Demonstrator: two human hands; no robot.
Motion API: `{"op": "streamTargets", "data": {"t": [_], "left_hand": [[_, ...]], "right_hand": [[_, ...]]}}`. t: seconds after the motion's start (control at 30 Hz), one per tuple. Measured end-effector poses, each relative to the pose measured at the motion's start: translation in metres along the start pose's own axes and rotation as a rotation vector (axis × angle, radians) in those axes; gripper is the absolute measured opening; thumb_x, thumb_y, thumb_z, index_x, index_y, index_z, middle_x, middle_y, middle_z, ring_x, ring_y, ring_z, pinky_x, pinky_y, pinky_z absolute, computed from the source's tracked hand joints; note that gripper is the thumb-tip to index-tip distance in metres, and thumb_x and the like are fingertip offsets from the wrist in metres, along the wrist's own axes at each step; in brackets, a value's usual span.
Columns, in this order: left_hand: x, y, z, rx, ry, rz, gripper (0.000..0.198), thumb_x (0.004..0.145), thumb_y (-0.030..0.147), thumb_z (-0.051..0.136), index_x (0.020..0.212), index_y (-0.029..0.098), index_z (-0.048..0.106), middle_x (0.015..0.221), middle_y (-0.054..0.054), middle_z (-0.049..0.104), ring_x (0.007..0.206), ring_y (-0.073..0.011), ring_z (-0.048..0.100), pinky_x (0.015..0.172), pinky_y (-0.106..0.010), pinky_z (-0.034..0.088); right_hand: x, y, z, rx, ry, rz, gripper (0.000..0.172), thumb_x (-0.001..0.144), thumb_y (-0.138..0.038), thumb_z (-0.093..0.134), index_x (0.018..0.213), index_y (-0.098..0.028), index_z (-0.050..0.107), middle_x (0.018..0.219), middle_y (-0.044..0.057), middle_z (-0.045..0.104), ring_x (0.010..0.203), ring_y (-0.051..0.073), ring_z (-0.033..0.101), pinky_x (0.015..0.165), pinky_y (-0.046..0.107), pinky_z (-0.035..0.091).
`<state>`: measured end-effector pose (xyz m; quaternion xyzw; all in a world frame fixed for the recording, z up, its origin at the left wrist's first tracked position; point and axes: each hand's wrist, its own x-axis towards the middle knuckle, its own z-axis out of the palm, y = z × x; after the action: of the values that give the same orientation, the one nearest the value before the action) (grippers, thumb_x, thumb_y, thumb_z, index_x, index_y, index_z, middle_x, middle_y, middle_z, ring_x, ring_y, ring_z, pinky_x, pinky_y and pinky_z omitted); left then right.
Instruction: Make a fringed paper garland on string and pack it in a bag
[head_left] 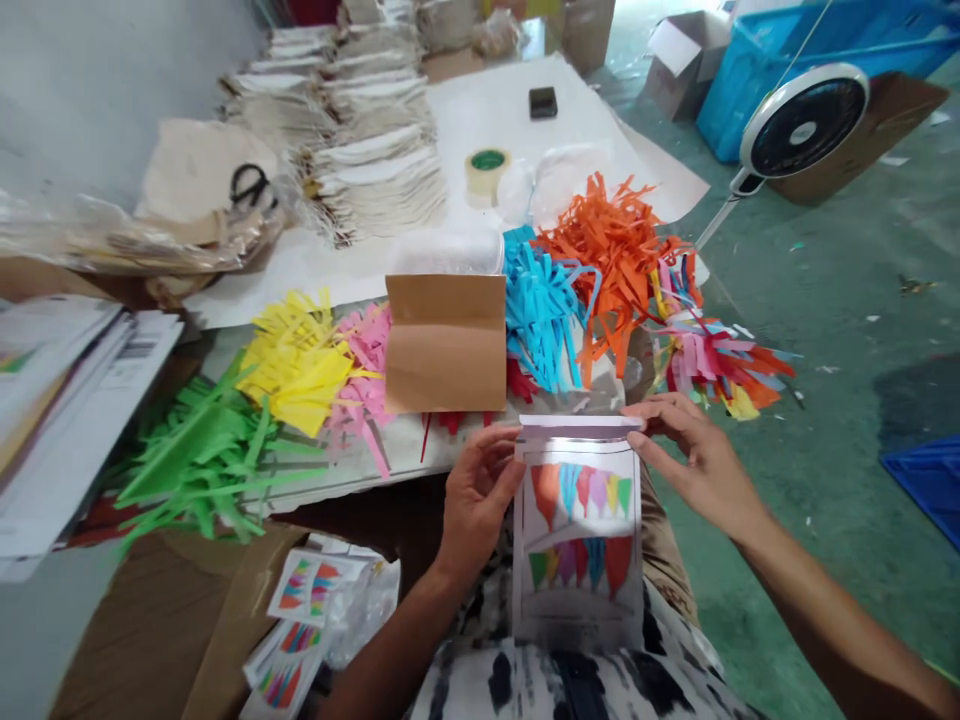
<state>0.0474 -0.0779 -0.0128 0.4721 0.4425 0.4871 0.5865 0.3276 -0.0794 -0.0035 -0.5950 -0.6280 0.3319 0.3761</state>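
Note:
Between my hands, over my lap, is a clear plastic bag (pixel 577 625) around a white card printed with colourful tassel garlands. Its top flap stands folded at the upper edge. My left hand (pixel 484 490) pinches the bag's upper left corner between thumb and fingers. At the upper right corner my right hand (pixel 686 455) grips the flap's edge. Just beyond the bag lie tissue tassels: blue (pixel 547 320), orange (pixel 607 260), pink (pixel 364 345), yellow (pixel 296 370) and green (pixel 195 460). A folded brown card (pixel 445 345) stands among them, with red strips partly hidden behind it.
Cloth stacks (pixel 382 150), scissors (pixel 251 185), a tape roll (pixel 487 175) and a phone-like dark object (pixel 543 102) are on the table. A fan (pixel 806 130) stands at right. Packed printed cards (pixel 315 590) lie in a carton at lower left. Multicoloured tassels (pixel 720 350) hang at the table's right edge.

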Motion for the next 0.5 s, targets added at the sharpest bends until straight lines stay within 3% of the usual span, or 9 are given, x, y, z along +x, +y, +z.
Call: {"op": "streamTargets", "data": {"t": [0.13, 0.27, 0.33, 0.4, 0.5], "left_hand": [[0.001, -0.007, 0.013, -0.371, -0.075, -0.088, 0.046, 0.085, 0.035, 0.086, 0.127, 0.033, 0.066, 0.121, -0.003, 0.071, 0.108, -0.0189, 0.07, 0.094, -0.029, 0.055], [0.0, 0.003, 0.009, -0.364, -0.31, -0.254, 0.047, 0.089, 0.048, 0.082, 0.128, 0.024, 0.074, 0.121, -0.009, 0.077, 0.115, -0.0265, 0.071, 0.101, -0.034, 0.054], [0.006, 0.027, 0.002, -0.274, -0.358, -0.266, 0.042, 0.091, 0.048, 0.079, 0.123, 0.02, 0.078, 0.118, -0.011, 0.079, 0.113, -0.028, 0.072, 0.098, -0.034, 0.055], [0.021, 0.064, -0.007, -0.151, -0.375, -0.266, 0.042, 0.097, 0.045, 0.073, 0.131, 0.021, 0.075, 0.118, -0.01, 0.079, 0.107, -0.0269, 0.074, 0.091, -0.033, 0.057], [0.063, 0.128, -0.009, 0.131, -0.493, -0.216, 0.041, 0.099, 0.043, 0.069, 0.136, 0.024, 0.073, 0.117, -0.008, 0.08, 0.099, -0.0249, 0.076, 0.083, -0.031, 0.059]], "right_hand": [[0.0, -0.016, -0.006, 0.115, 0.029, -0.006, 0.017, 0.097, -0.04, 0.072, 0.109, -0.028, 0.074, 0.108, 0.005, 0.062, 0.097, 0.021, 0.062, 0.083, 0.034, 0.052], [0.001, -0.039, -0.023, 0.131, 0.042, -0.055, 0.013, 0.097, -0.039, 0.073, 0.101, -0.027, 0.073, 0.101, 0.004, 0.063, 0.092, 0.02, 0.061, 0.077, 0.032, 0.05], [0.0, -0.051, -0.03, 0.078, 0.058, -0.089, 0.011, 0.098, -0.038, 0.071, 0.101, -0.027, 0.073, 0.099, 0.003, 0.065, 0.09, 0.019, 0.061, 0.076, 0.031, 0.049], [-0.001, -0.062, -0.034, 0.032, 0.08, -0.113, 0.013, 0.1, -0.038, 0.069, 0.097, -0.025, 0.07, 0.097, 0.003, 0.067, 0.087, 0.018, 0.061, 0.075, 0.031, 0.048], [-0.006, -0.072, -0.028, 0.021, 0.082, -0.095, 0.022, 0.103, -0.041, 0.064, 0.089, -0.024, 0.063, 0.087, 0.002, 0.065, 0.076, 0.016, 0.059, 0.068, 0.03, 0.045]]}}
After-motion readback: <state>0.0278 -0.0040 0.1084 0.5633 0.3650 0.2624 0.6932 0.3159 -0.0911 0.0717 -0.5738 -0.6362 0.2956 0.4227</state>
